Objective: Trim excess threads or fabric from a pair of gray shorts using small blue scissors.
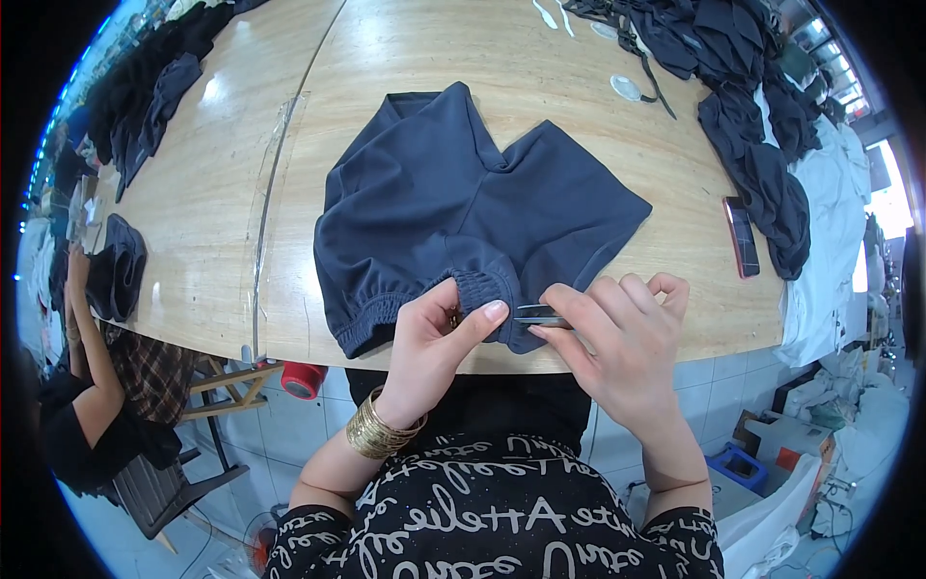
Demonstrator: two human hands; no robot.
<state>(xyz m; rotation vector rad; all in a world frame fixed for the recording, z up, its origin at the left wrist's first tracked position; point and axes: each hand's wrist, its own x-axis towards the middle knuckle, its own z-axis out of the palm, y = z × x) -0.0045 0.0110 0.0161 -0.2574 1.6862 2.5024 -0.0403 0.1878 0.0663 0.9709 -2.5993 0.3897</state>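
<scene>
A pair of dark navy shorts (463, 212) lies flat on the wooden table (386, 58), its elastic waistband toward me at the table's front edge. My left hand (434, 338), with gold bangles at the wrist, pinches the waistband between thumb and fingers. My right hand (617, 338) holds small metal thread snips (538, 315), their tips against the waistband right beside my left thumb.
A heap of dark garments (752, 116) lies at the back right, with a phone (741, 236) beside it. More dark clothes (145, 106) sit at the left. Another person (87, 386) sits at the left edge. A red thread cone (303, 379) hangs under the table.
</scene>
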